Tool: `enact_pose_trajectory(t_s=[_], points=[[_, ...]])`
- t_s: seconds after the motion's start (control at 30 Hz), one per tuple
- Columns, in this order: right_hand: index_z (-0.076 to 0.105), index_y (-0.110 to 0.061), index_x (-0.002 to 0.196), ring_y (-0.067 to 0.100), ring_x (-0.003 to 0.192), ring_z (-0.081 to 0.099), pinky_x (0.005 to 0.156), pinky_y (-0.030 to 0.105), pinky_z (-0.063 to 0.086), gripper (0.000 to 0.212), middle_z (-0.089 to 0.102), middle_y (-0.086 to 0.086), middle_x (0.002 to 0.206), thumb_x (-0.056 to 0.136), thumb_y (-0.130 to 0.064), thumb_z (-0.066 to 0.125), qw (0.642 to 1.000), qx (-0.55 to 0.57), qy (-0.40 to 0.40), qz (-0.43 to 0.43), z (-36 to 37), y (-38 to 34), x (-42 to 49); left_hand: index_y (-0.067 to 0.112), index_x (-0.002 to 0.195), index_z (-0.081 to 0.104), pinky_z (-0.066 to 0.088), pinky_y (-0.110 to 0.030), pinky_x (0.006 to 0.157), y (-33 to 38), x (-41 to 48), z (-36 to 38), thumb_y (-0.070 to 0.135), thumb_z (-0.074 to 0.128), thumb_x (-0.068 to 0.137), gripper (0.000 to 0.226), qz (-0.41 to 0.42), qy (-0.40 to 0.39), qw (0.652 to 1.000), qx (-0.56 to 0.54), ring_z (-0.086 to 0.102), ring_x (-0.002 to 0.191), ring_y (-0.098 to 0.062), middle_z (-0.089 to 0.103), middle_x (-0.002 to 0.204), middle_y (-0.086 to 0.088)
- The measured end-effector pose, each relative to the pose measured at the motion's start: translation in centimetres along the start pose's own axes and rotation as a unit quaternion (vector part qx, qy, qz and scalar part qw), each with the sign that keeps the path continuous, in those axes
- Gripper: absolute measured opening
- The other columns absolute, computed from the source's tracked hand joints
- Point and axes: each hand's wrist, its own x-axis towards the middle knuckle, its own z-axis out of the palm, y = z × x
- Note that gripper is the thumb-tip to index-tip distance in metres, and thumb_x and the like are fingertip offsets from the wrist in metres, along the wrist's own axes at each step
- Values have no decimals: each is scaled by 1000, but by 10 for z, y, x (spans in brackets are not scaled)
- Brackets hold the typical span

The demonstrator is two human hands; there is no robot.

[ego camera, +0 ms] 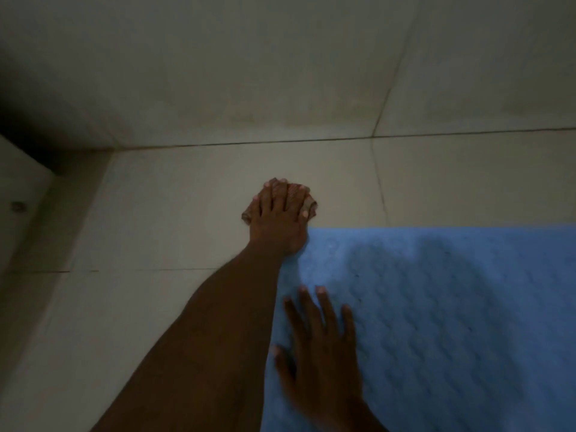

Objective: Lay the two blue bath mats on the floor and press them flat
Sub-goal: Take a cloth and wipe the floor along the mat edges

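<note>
One blue bath mat [452, 322] with a bumpy surface lies on the pale tiled floor [174, 213], filling the lower right. My right hand [321, 350] rests palm down on the mat's left part, fingers spread, holding nothing. My left hand [277, 216] reaches forward past the mat's far left corner and lies over a small reddish-brown ribbed object [297, 194] on the floor, with the fingers draped over it. Its wrist touches the mat's corner. What the brown object is cannot be told. No second mat is in view.
A tiled wall [280, 73] rises just beyond the hands and meets the floor in a dark grout line. At the far left stands a pale fixture [21, 188] with a round fitting, and a dark corner is behind it. The light is dim.
</note>
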Motion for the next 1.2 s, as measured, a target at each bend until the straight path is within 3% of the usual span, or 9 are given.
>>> enact_pose_trajectory(t_s=[0.13,0.23,0.3,0.57,0.7,0.8,0.93,1.0,1.2], points=[[56,-23,133,30,129,57,101,49,45,53,57,5,143,82,-36,54,992,92,79,-41,-9,39,6,35,162,13,-4,-52,125,77,16,18,55,-4,89,78,75,-11,997,14,-6,156,-37,1,171,-8],[65,-18,116,36,110,62,90,46,48,40,65,7,122,78,-23,57,987,56,134,73,-34,127,17,36,162,12,-5,-51,125,130,24,29,51,8,96,67,115,-27,993,20,-9,156,-35,-2,172,-6],[65,-17,119,36,117,57,90,46,45,43,62,7,127,80,-31,55,983,2,112,144,-56,186,22,39,161,9,-6,-52,125,147,28,34,51,13,101,62,124,-42,991,21,-12,156,-34,-5,172,-5],[59,-21,132,28,133,47,96,45,43,51,53,1,143,92,-51,52,994,-41,40,95,-65,225,18,36,162,9,-2,-48,125,151,21,15,49,19,106,58,118,-35,992,-4,-8,157,-30,-3,172,-2],[62,-19,122,30,116,56,87,43,43,43,60,4,127,90,-43,50,989,14,103,101,-73,221,34,19,163,1,-2,-44,127,134,-41,28,45,14,100,70,11,63,997,-35,-9,157,-28,-6,171,-9],[59,-13,129,33,127,53,97,46,41,46,59,9,136,90,-32,46,988,42,145,39,-81,200,84,7,162,-3,1,-42,128,129,-77,52,44,13,100,74,-68,88,992,-59,-8,157,-26,-5,170,-14],[49,-16,145,30,149,30,120,54,23,56,41,8,157,97,-33,25,992,43,-19,-116,-72,175,159,3,161,-1,3,-42,128,126,-73,59,38,17,100,72,-77,100,989,-75,-4,157,-26,1,170,-15],[36,-18,153,27,152,21,123,51,14,51,29,7,163,105,-31,28,987,31,-105,-118,-63,180,171,3,161,-2,3,-42,128,123,-73,61,37,18,100,72,-66,105,990,-70,-6,157,-25,-2,170,-14],[24,-20,158,22,155,13,124,50,13,57,17,4,168,105,-29,42,990,20,-123,-70,-71,228,160,6,161,-3,0,-42,128,119,-69,64,38,18,99,73,-59,92,993,-43,-7,157,-26,-3,170,-14]])
